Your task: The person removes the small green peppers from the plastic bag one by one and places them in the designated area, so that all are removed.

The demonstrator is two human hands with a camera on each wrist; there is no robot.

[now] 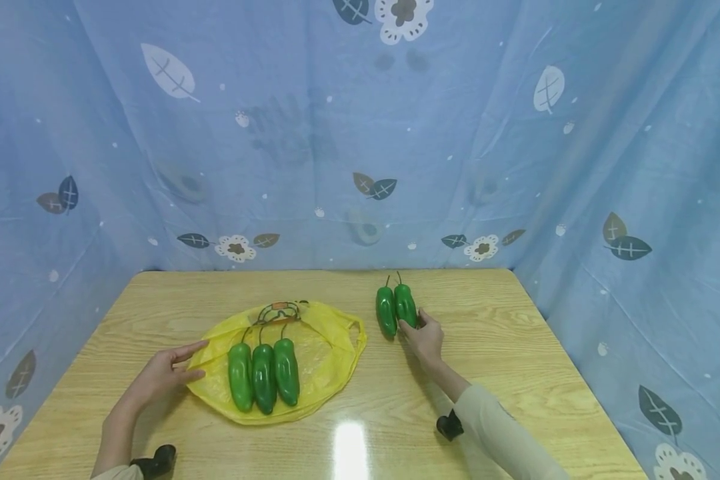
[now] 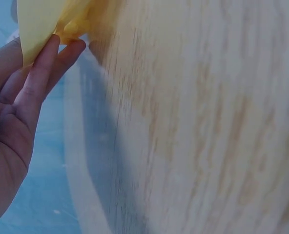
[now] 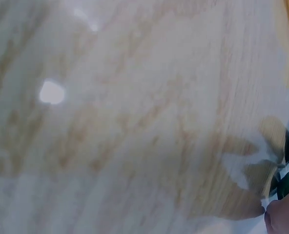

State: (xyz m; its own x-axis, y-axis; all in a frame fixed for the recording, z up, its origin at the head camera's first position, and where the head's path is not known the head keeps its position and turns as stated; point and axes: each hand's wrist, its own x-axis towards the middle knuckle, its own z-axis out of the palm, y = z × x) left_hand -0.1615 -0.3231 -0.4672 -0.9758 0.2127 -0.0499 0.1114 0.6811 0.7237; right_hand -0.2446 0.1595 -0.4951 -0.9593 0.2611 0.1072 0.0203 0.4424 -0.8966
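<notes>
A yellow plastic bag lies flat on the table, a dark and orange print near its far edge. Three long green peppers lie side by side on it, stems pointing away. My left hand is at the bag's left edge. In the left wrist view, the yellow plastic is pinched between thumb and fingers. To the right of the bag lie two more green peppers, a left one and a right one. My right hand grips the right one near its lower end; the right wrist view shows only part of this hand.
The wooden table ends at a blue curtain printed with leaves and flowers, which hangs at the back and both sides. Black wrist devices sit on both arms. Light glares on the front of the tabletop.
</notes>
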